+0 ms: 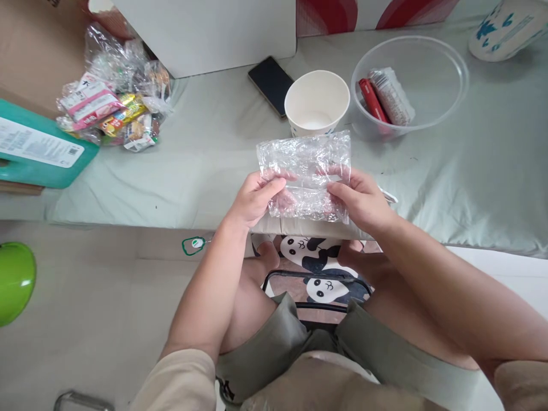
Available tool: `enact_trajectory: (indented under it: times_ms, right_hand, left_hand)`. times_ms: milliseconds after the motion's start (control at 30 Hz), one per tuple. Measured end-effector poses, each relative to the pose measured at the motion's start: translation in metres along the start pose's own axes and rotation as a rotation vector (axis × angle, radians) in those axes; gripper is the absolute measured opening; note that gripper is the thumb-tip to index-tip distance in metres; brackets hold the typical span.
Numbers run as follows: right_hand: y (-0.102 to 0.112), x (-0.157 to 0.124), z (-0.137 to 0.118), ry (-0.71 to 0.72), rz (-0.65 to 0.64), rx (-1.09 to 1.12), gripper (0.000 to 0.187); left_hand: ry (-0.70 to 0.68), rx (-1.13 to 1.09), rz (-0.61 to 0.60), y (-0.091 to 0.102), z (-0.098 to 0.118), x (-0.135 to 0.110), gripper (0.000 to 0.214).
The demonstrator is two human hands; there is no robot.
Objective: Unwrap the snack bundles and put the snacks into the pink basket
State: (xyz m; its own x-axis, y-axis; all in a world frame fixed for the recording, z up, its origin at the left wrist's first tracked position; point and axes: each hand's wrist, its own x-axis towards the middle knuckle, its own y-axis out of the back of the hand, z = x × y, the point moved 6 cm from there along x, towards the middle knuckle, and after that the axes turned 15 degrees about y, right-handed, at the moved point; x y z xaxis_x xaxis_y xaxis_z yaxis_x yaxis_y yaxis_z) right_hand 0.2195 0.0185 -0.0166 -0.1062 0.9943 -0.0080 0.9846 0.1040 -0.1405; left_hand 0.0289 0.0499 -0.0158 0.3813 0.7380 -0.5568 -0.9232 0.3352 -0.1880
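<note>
A crinkled clear plastic bag (pixel 306 157) is stretched flat between my two hands, above the front edge of the covered surface. My left hand (pixel 257 197) pinches its left side, thumb in front and fingers behind. On the right side, my right hand (pixel 357 197) grips it the same way, and the fingers show through the film. I see no contents in the bag. Just beyond it stands a white paper bowl (pixel 317 103), whose lower front the bag partly hides. A clear round plastic tub (pixel 432 85) to the right holds a red packet (pixel 373 103) and a whitish wrapped packet (pixel 393 96).
A black phone (pixel 269 83) lies behind the bowl. Wrapped snacks (pixel 107 108) are piled at the left beside a teal container (pixel 47 142). A white box (pixel 214 34) stands at the back, a paper cup (pixel 507 31) at the far right. A green stool (pixel 15 282) is on the floor.
</note>
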Motion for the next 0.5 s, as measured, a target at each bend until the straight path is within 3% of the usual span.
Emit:
enact_trajectory:
  times_ms: [100, 200, 267, 333, 400, 500]
  right_hand:
    - [0.0, 0.0, 0.003, -0.024, 0.048, 0.13, 0.034]
    - [0.0, 0.002, 0.002, -0.028, 0.034, 0.196, 0.024]
    - [0.001, 0.004, -0.001, -0.021, 0.015, 0.21, 0.028]
    - [0.002, 0.005, -0.004, -0.011, -0.014, 0.208, 0.037]
    - [0.003, 0.005, -0.006, 0.01, -0.059, 0.127, 0.047]
    - [0.006, 0.003, -0.006, 0.097, -0.145, -0.175, 0.051]
  left_hand:
    - [-0.035, -0.03, 0.031, 0.0, 0.002, 0.0, 0.032]
    - [-0.017, -0.071, 0.012, 0.002, 0.004, 0.0, 0.027]
    - [-0.015, -0.085, -0.013, 0.003, 0.007, -0.001, 0.021]
    - [-0.019, -0.075, -0.015, 0.006, 0.01, 0.0, 0.032]
    - [-0.029, -0.054, 0.007, 0.01, 0.012, 0.001, 0.039]
    - [-0.043, -0.01, 0.034, 0.013, 0.01, 0.005, 0.022]
